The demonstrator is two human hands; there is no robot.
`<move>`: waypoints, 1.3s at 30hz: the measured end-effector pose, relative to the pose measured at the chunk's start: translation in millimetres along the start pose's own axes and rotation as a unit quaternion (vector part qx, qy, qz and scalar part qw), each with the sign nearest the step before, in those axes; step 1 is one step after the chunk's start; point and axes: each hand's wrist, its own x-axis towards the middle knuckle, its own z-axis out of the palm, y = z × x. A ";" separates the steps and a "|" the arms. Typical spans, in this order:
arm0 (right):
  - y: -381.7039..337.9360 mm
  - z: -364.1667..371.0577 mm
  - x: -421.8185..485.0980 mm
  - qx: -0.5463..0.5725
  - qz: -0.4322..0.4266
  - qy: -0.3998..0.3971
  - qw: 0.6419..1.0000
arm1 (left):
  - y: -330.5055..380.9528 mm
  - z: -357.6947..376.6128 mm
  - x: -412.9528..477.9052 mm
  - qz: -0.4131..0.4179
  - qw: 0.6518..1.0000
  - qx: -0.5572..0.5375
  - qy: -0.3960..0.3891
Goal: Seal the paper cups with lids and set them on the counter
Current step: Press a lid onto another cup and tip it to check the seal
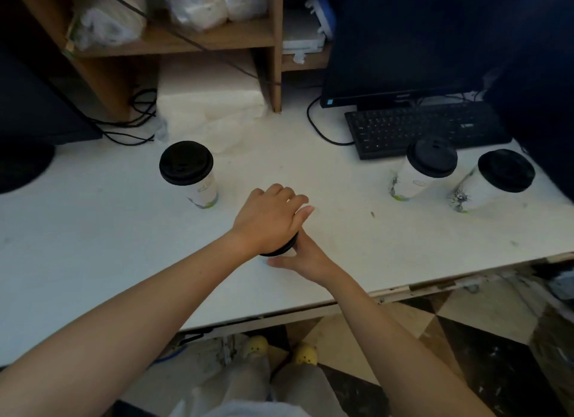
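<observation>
At the middle of the white counter (388, 249) stands a paper cup, almost wholly hidden by my hands. My left hand (270, 219) lies on top of its black lid (281, 249), fingers curved down over the rim. My right hand (306, 260) grips the cup's side just under the lid. Three more white paper cups with black lids stand upright on the counter: one at the left (188, 168), and two near each other at the right (431, 163) (504, 171).
A black keyboard (419, 128) and monitor (403, 44) sit behind the right cups. A wooden shelf (217, 41) with plastic bags stands at the back, with black cables (136, 118) beside it. The counter's front edge (403, 289) runs just below my hands.
</observation>
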 end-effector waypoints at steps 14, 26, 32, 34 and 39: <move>1.7 32.8 -9.3 0.054 -0.069 0.226 0.970 | 10.0 -7.3 -6.0 -0.113 0.992 -0.034 0.051; 7.2 6.5 -14.0 0.015 -0.054 0.101 0.993 | -1.4 -10.3 -7.6 -0.013 0.967 -0.253 -0.021; 9.4 29.3 -6.2 0.027 -0.056 0.226 0.972 | 4.3 -14.6 11.7 -0.030 0.989 -0.137 -0.052; 7.3 44.9 -5.6 0.037 -0.062 0.288 0.955 | 13.1 -8.4 13.2 -0.060 0.992 -0.101 -0.039; 17.3 32.2 -3.3 0.031 -0.084 0.224 0.971 | 18.3 4.7 13.5 -0.070 0.997 -0.034 -0.025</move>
